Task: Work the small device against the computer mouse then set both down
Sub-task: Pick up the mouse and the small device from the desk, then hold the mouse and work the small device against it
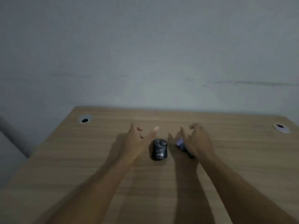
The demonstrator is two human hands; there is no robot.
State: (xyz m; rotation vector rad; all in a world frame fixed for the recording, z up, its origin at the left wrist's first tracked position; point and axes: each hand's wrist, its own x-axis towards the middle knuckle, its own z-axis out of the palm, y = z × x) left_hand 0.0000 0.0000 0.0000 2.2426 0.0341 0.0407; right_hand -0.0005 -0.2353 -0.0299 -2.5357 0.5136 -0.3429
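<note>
A black computer mouse (158, 149) lies on the wooden desk (80, 159) between my two hands. My left hand (137, 139) hovers just left of it, fingers spread, touching nothing. My right hand (197, 139) is to the right of the mouse, fingers curled apart over a small device (180, 143) with a pale purple part and a dark body. My hand hides most of the device, and whether it touches it is unclear. The frame is blurred.
The desk's far edge meets a pale grey wall. A cable hole (85, 119) sits at the back left and another cable hole (280, 127) at the back right. The desk's left edge runs diagonally toward me.
</note>
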